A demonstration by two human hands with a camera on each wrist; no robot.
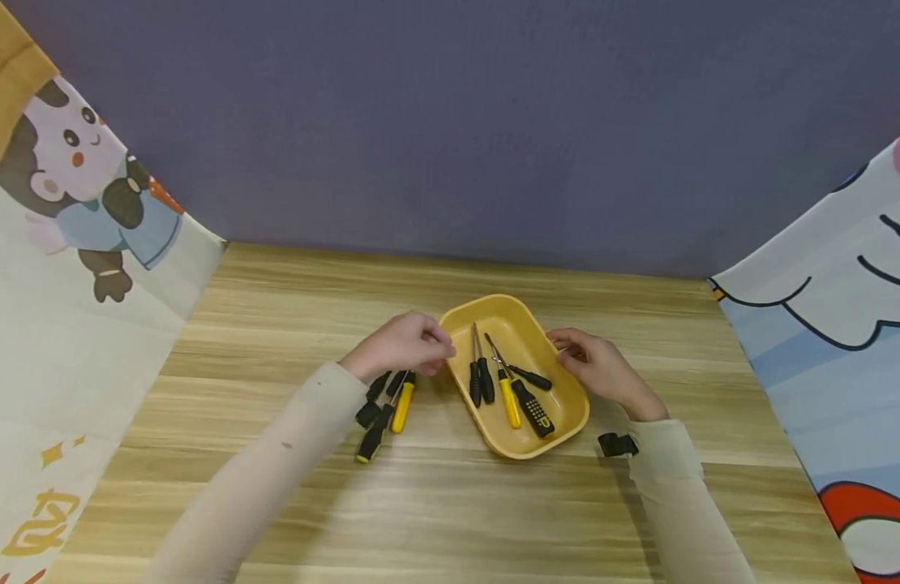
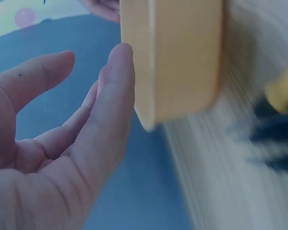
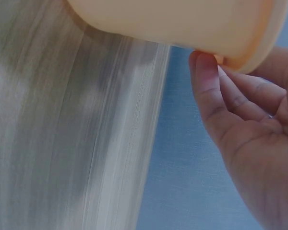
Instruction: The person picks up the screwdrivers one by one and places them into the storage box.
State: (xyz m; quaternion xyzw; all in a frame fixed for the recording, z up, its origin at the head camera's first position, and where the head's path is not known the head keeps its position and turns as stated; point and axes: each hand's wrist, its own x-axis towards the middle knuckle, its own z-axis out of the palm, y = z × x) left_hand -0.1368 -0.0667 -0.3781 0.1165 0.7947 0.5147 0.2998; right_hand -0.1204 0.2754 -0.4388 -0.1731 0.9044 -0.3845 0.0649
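A yellow plastic tray point(image 1: 570, 397) sits on the table, holding several screwdrivers: one with a yellow handle point(image 1: 509, 401), a thick black one point(image 1: 533, 410) and slimmer black ones point(image 1: 486, 381). My right hand point(image 1: 599, 367) pinches the tray's right rim; in the right wrist view the thumb point(image 3: 207, 79) lies against the outer wall. At the left rim is my left hand point(image 1: 409, 345), its thumb spread away from the fingers and its fingertips right at the tray's edge. Below the left hand lie more screwdrivers, one yellow-handled point(image 1: 403, 405) and one black point(image 1: 375, 438), partly hidden by the sleeve.
The wood-grain table point(image 1: 494, 519) ends at a dark blue-grey backdrop point(image 1: 465, 130). Cartoon-printed panels flank it, one on the left point(image 1: 78, 324) and one on the right point(image 1: 807, 373). A small black device point(image 1: 618, 444) shows beside the right cuff.
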